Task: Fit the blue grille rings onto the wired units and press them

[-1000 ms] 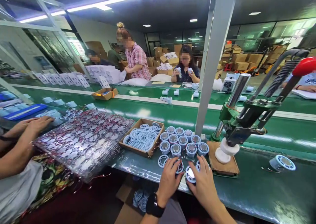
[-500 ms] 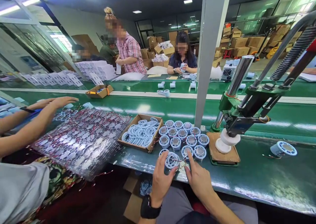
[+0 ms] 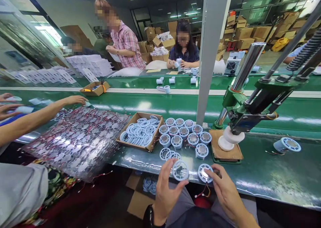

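Note:
My left hand (image 3: 167, 189) holds a light blue plastic ring (image 3: 187, 169) upright by its edge between thumb and fingers. Several similar rings (image 3: 173, 155) lie on the bench just behind it. In my right hand (image 3: 227, 191) is a round light blue housing (image 3: 205, 173) with a silver disc in its middle, gripped at its right side over the bench's front edge. Thin wires with a small white plug (image 3: 197, 196) dangle below it. A group of similar housings (image 3: 184, 132) stands farther back, discs facing up.
A cardboard box (image 3: 151, 147) of rings stands left of the housings. On the right are a hand press (image 3: 240, 121) and one lone housing (image 3: 288, 144). A post (image 3: 202, 60) rises behind. Wired parts on a plastic-covered sheet (image 3: 80, 141) lie left, near a co-worker's arm (image 3: 50, 109).
My right hand has drawn a housing out of the group, toward me and rightward. My left hand now holds a ring up, slightly right and nearer. The co-worker's arms at left have moved.

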Available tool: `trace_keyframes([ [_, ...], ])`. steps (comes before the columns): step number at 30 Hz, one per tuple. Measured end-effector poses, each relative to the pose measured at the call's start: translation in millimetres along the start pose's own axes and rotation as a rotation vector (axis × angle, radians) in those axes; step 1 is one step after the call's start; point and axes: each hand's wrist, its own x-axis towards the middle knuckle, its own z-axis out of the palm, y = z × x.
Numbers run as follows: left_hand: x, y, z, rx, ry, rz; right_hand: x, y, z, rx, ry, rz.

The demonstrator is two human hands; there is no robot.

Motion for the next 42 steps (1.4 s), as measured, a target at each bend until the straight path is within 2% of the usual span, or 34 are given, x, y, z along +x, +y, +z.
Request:
trace_keyframes([
  [2,6,13,6.6,-0.078,-0.042,0.075,-5,8,-7,0.059,0.089,0.049],
  [5,14,26,18.5,-0.148,-0.118,0.121,-8,13,-7,0.096,0.148,0.099],
  [11,11,44,55.6,-0.144,-0.394,0.041,-6,10,17,0.1,0.213,0.126],
  [14,5,49,71.2,-0.124,-0.44,-0.008,-5,7,25,0.098,0.272,0.13],
  [23,7,54,89.7,-0.052,-0.332,-0.142,-5,1,41,0.057,0.456,0.076],
  [31,7,62,101.7,-0.064,-0.276,-0.341,2,2,37,0.018,0.53,0.011],
  [42,-7,56,109.6,-0.195,-0.109,-0.333,2,5,35,0.013,0.531,-0.016],
])
